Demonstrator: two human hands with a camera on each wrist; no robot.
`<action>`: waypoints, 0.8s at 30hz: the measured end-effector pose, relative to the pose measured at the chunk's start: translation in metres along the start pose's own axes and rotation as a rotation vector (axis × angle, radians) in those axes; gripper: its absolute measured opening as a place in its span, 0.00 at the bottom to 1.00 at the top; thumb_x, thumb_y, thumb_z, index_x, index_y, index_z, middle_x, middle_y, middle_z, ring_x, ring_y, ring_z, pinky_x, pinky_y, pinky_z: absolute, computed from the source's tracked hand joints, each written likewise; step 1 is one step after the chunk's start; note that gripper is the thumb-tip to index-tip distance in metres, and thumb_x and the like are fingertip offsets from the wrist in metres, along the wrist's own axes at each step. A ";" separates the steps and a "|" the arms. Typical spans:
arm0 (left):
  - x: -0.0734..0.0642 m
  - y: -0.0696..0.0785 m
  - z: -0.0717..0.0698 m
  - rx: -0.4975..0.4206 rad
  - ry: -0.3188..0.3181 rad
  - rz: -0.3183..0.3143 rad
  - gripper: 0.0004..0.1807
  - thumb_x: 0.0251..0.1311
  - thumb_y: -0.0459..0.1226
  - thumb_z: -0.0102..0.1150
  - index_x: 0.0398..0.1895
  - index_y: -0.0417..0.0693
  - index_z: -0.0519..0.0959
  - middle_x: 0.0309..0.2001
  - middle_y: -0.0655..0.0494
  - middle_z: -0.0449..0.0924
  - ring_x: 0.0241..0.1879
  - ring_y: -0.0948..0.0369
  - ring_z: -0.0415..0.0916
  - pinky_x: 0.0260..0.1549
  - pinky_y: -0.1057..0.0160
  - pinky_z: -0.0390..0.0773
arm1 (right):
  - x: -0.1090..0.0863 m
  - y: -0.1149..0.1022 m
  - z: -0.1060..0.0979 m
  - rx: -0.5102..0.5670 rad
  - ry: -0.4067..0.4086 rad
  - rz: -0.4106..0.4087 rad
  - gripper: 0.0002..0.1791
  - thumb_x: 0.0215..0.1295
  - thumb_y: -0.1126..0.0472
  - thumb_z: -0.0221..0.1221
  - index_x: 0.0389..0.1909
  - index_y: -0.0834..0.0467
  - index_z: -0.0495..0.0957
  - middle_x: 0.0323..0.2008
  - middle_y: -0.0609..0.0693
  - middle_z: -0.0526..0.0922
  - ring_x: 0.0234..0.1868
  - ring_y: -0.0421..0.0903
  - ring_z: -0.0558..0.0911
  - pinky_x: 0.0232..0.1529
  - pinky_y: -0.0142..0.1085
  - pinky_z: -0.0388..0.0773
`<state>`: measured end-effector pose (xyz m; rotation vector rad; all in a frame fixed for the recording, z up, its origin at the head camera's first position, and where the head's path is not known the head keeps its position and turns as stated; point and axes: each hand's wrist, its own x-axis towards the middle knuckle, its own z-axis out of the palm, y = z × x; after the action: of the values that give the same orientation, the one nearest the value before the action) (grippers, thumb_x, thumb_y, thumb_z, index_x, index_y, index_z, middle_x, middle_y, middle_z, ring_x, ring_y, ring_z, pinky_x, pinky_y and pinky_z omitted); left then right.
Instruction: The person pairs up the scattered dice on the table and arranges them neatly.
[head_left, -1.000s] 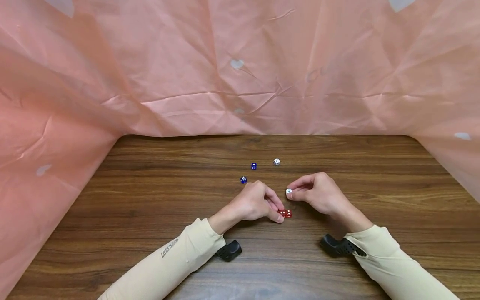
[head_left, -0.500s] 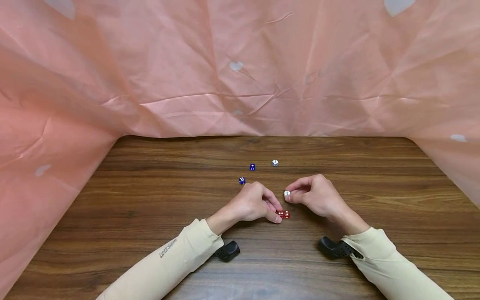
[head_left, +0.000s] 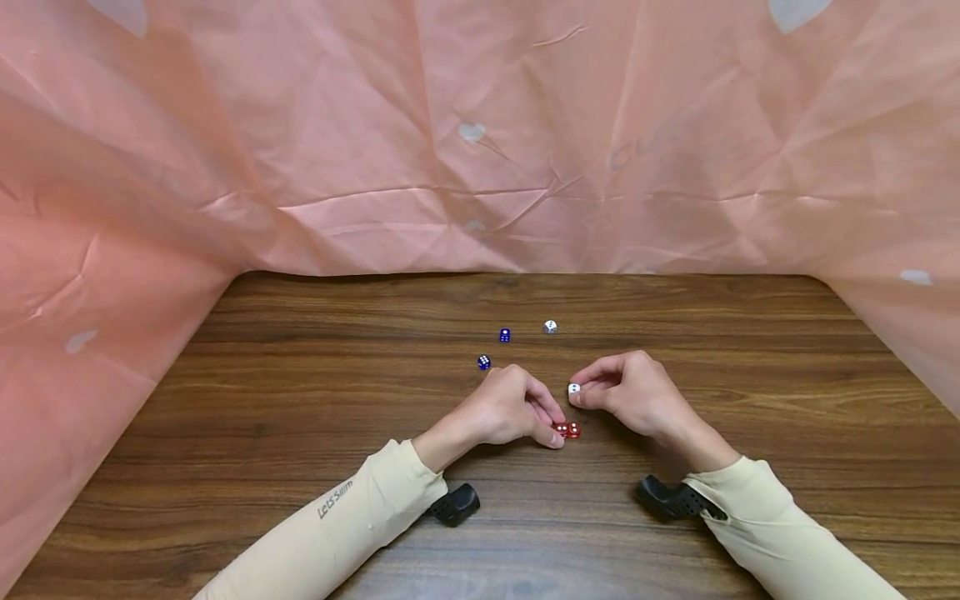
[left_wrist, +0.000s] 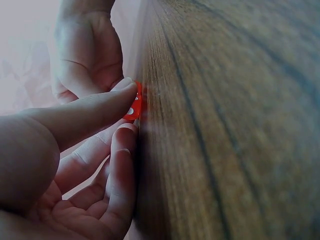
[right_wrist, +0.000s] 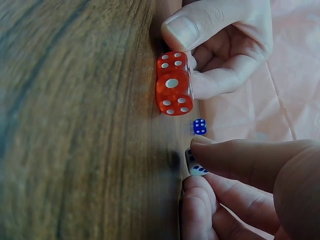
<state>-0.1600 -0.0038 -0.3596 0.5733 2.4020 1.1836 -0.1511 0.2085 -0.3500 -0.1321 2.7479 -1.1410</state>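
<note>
Two red dice with white pips sit side by side, touching, on the wooden table. My left hand [head_left: 513, 408] pinches the left red die [head_left: 561, 428] between thumb and fingers; the right red die [head_left: 574, 430] is outside its grip. In the right wrist view, that outer red die [right_wrist: 174, 92] shows a one on a face. My right hand [head_left: 637, 392] pinches a white die [head_left: 574, 389] with blue pips, just behind the red pair and apart from it. Its fingertips partly cover the white die [right_wrist: 196, 163] in the right wrist view.
Farther back on the table [head_left: 337, 333] lie two blue dice, one nearer [head_left: 484, 362] and one farther [head_left: 505, 335]. Another white die [head_left: 551, 327] rests to their right. A pink cloth [head_left: 360, 167] hangs behind the table and along both sides.
The head view has shifted slightly. Both hands keep hold of the same dice, with the right hand a touch nearer the red pair.
</note>
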 end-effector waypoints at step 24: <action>0.003 0.001 0.001 0.000 0.002 0.010 0.09 0.45 0.37 0.86 0.29 0.56 0.92 0.25 0.66 0.89 0.27 0.74 0.82 0.31 0.73 0.75 | 0.000 0.000 -0.001 -0.029 0.012 -0.001 0.11 0.59 0.55 0.76 0.40 0.53 0.92 0.31 0.45 0.92 0.34 0.37 0.85 0.40 0.34 0.77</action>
<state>-0.1622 -0.0011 -0.3599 0.5850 2.4035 1.1886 -0.1514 0.2090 -0.3492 -0.1303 2.7761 -1.1067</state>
